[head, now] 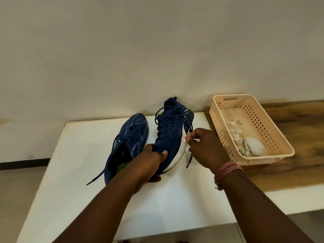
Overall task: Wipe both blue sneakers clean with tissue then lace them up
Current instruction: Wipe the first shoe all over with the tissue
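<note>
Blue knit-mesh sneaker with a white rubber sole [172,137] is tipped up on the white table [87,181], its toe clamped by the left hand [154,160], thumb curled over the fabric. Just right of that sneaker, the right hand [204,146] pinches a small white tissue [186,142] against the sole's edge. Just left of it lies the second blue sneaker [126,146], flat and loosely laced.

Judging risk: a dangling dark lace [189,160] hangs under the wiping hand and could snag, tugging the shoe loose. The peach plastic lattice basket [252,127], holding crumpled tissues, stands near on the right, limiting elbow swing. Open tabletop lies nearer the person, and the table's left edge is well apart.
</note>
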